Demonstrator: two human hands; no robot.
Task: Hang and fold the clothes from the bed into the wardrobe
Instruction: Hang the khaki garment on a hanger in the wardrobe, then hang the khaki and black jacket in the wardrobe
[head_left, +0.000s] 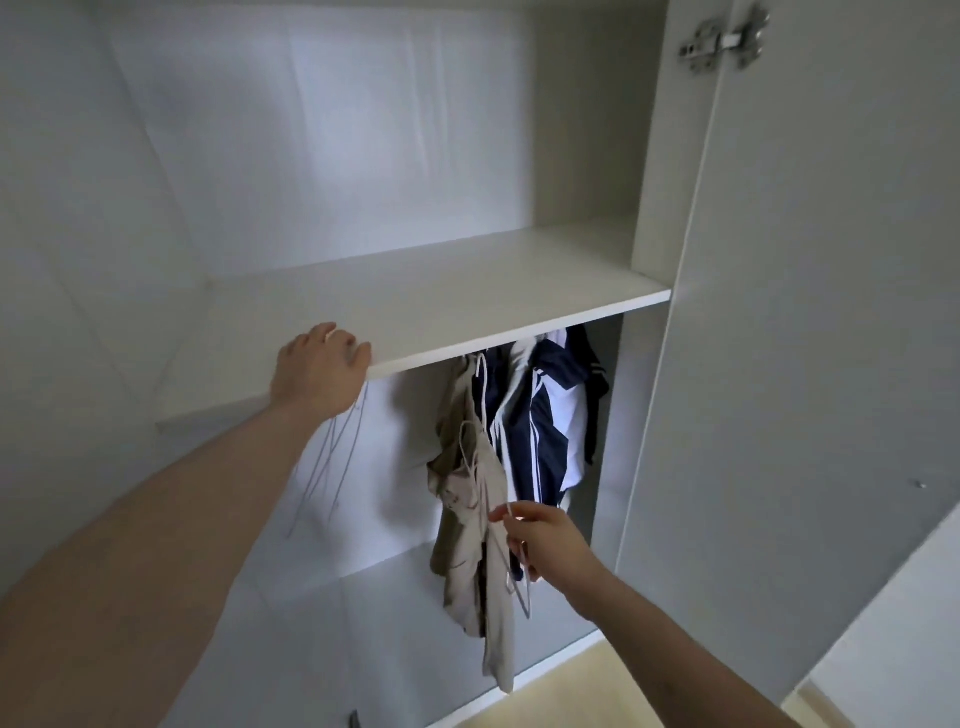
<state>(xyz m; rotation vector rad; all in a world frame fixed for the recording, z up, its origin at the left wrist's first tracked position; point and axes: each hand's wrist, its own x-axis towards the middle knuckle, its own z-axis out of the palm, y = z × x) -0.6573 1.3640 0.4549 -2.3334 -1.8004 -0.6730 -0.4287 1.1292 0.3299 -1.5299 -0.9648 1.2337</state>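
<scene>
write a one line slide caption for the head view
Left hand rests on the wardrobe shelf edge while the right hand holds a white hanger beside hung clothes.

Left hand (322, 371) on wardrobe shelf (441, 306), right hand (540, 540) pinching white hanger (511, 566), beige garment (478, 519)
</scene>
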